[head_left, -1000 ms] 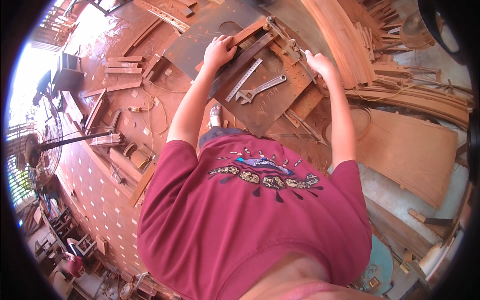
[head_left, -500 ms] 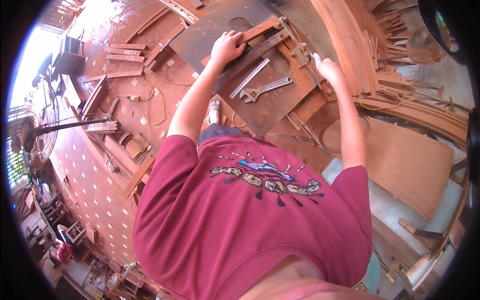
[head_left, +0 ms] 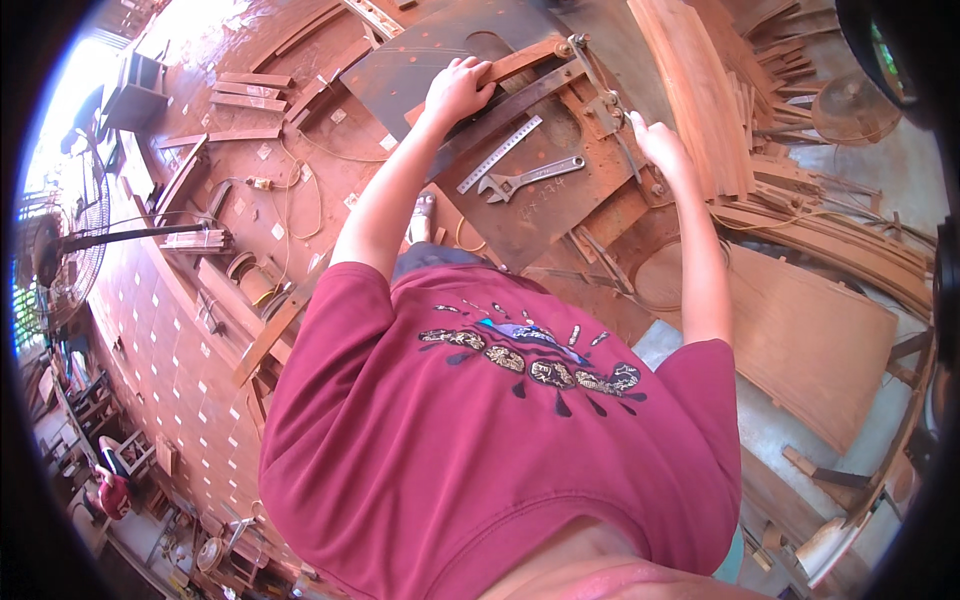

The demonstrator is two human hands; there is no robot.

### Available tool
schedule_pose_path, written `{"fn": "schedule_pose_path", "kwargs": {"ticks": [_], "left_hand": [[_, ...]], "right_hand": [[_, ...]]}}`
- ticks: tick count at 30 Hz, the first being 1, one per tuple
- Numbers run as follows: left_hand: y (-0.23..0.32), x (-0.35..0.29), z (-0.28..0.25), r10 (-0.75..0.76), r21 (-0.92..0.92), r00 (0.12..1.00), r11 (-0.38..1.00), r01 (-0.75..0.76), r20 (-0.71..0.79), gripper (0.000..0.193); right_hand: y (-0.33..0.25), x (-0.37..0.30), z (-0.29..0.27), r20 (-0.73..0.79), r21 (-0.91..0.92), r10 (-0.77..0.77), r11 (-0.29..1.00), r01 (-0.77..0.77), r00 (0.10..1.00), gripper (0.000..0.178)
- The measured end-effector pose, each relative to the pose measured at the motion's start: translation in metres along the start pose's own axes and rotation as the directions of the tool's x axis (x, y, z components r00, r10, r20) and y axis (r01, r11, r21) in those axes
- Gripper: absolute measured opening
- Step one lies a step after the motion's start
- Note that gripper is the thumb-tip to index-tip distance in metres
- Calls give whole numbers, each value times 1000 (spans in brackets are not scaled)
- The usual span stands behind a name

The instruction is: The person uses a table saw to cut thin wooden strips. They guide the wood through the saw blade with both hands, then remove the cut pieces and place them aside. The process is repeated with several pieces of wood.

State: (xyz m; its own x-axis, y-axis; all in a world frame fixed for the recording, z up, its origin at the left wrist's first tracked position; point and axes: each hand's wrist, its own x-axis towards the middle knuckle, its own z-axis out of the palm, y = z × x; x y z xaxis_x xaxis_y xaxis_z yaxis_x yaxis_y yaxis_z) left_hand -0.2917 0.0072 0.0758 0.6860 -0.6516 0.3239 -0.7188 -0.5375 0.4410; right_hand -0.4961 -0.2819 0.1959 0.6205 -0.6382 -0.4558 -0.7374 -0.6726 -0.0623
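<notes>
My left hand [head_left: 458, 92] is curled over a reddish wooden bar [head_left: 525, 62] lying across a dark metal machine table [head_left: 405, 65]. Beside that bar runs a long dark metal fence bar [head_left: 520, 102]. On the right, my closed right hand [head_left: 657, 140] is at the bolted metal clamp fitting [head_left: 606, 112] at the table's edge; what its fingers pinch is too small to make out. Between my arms, a white ruler [head_left: 500, 155] and an adjustable wrench [head_left: 530, 179] lie on the tabletop, apart from both hands.
Long wooden boards [head_left: 695, 100] are stacked to the right, near a large flat panel [head_left: 810, 330]. Wood pieces [head_left: 250, 95] and a yellowish cable [head_left: 290, 215] lie on the tiled floor at left. A fan [head_left: 80, 240] stands far left; another person [head_left: 113, 495] sits at lower left.
The whole view has shifted slightly. Both hands keep their places, the left on the wooden bar and the right at the clamp fitting. The wrench and ruler have not moved.
</notes>
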Motion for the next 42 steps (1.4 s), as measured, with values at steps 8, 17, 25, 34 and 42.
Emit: {"fn": "schedule_pose_path", "kwargs": {"ticks": [8, 17, 25, 34, 42], "left_hand": [[-4, 0, 2, -2, -4, 1000, 1000, 2, -8, 36], [-7, -1, 7, 17, 6, 999, 1000, -17, -42, 38], [-1, 1, -2, -18, 44, 999, 999, 16, 51, 43], [-6, -1, 7, 25, 24, 1000, 999, -25, -11, 38], [-3, -2, 8, 45, -31, 999, 999, -44, 18, 43]], "right_hand": [[-3, 10, -17, 43, -103, -61, 992, 66, 997, 78], [-7, 0, -12, -10, -166, 16, 986, -17, 1000, 67], [-28, 9, -36, 180, -294, 18, 955, 36, 983, 77], [-60, 27, -53, 307, -545, 196, 839, 3, 931, 38], [-54, 22, -51, 226, -533, 127, 846, 13, 966, 37]]}}
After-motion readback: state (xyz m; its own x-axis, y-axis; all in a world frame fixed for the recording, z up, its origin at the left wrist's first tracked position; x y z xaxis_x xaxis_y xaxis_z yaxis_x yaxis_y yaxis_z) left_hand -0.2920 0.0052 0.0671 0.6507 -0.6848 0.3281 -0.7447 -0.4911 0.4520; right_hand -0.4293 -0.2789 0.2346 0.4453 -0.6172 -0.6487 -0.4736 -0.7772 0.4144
